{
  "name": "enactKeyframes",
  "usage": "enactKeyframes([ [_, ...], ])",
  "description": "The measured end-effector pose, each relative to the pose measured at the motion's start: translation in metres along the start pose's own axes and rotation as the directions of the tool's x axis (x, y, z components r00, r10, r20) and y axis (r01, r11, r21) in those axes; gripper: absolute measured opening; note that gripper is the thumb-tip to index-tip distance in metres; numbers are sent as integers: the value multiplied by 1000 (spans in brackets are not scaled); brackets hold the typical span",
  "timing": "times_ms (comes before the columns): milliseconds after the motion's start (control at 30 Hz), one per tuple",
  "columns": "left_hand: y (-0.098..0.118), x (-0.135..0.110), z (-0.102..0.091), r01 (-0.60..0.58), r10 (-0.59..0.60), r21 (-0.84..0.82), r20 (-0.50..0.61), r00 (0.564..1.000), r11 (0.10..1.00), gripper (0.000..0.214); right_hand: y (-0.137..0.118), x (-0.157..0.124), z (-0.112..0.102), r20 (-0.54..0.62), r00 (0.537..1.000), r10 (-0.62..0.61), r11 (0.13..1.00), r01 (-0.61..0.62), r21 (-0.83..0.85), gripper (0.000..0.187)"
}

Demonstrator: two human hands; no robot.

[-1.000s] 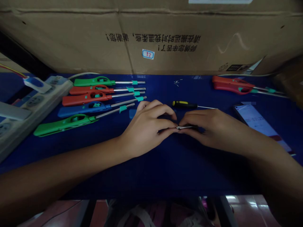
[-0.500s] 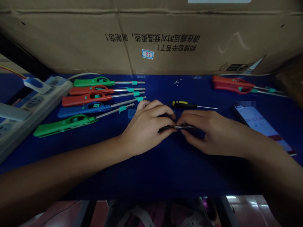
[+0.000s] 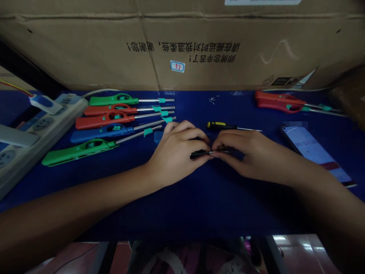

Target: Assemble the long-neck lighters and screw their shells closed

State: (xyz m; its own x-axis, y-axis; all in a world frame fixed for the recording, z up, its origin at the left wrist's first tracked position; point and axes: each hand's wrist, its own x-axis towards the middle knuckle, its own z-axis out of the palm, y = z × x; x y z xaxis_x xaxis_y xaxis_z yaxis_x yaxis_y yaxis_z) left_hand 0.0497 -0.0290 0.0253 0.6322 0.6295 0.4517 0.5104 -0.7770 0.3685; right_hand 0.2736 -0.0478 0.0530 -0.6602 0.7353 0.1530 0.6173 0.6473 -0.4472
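My left hand (image 3: 184, 152) is closed in a pinch, with a thin dark object (image 3: 197, 154) between its thumb and fingers. Facing it, my right hand (image 3: 242, 150) is also pinched, its fingertips at the narrow end of that object. A slim strip runs back under the right fingers; whether it is one piece with the dark object I cannot tell. The fingertips of both hands almost meet, and the fingers hide most of what they hold. Just beyond them lies a black and yellow screwdriver (image 3: 221, 125), its shaft pointing right.
Several long-necked lighters (image 3: 105, 120) in green, red and blue lie at left, beside a power strip (image 3: 42, 123). Red lighters (image 3: 279, 101) lie at back right, near a lit phone (image 3: 316, 152). Small white slivers (image 3: 211, 99) lie before a cardboard box (image 3: 114, 68).
My right fingers have drawn slightly up and left, closer to the left fingertips, and cover more of the narrow end. My left hand holds almost still.
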Motion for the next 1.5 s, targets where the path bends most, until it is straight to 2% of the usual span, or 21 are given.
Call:
enactKeyframes([
  [267,2,1,1,13,-12,-44,24,1000,999,6,1,3,3,-7,1000,15,999,-15,36,1],
  [500,2,1,2,-2,4,-40,36,999,999,5,1,6,5,-17,1000,10,998,-9,63,12],
  [767,2,1,5,-37,38,-23,38,999,999,3,4,6,6,-23,999,-42,996,44,74,13],
  [933,0,0,4,-29,33,-40,106,994,999,22,8,6,5,-48,998,-41,999,42,22,14],
  [1167,-3,-1,2,-40,44,-28,192,980,999,20,10,7,10,-85,996,-22,999,24,24,9],
  [1500,-2,-1,-2,-41,36,21,198,980,999,16,18,10,21,-113,991,-76,992,86,87,13],
])
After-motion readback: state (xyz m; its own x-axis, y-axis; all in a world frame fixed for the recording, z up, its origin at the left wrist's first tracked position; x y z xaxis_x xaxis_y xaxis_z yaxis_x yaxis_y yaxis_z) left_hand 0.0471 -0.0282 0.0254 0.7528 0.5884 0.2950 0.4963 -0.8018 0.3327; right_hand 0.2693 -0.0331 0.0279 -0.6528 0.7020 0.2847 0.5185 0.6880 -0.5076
